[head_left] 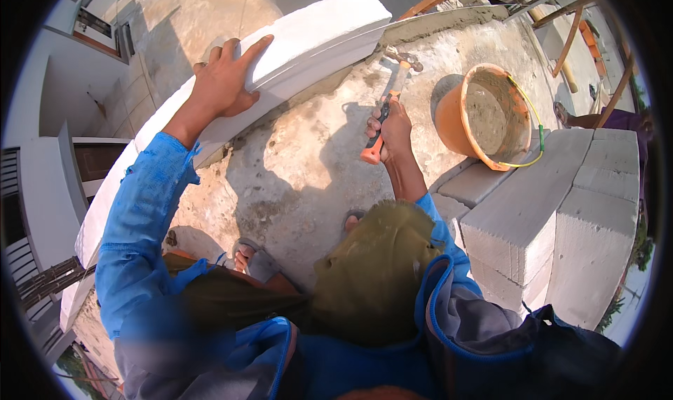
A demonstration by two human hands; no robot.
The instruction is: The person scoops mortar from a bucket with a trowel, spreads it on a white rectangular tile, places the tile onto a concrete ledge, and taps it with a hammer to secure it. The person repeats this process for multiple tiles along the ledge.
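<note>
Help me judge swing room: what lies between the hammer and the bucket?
Between the hammer and the bucket, the head view shows only bare floor, partly shadowed beside the bucket.

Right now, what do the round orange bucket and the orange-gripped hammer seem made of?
Round orange bucket: probably plastic, dull, from its thin, uniform wall. Orange-gripped hammer: likely metal head, dull brownish; grip perhaps matte rubber, given its orange and black sections.

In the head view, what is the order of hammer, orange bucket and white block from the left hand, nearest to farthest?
1. White block: touched by the left hand.
2. Hammer: to the right, in the right hand.
3. Orange bucket: farther right, past the hammer.
</note>
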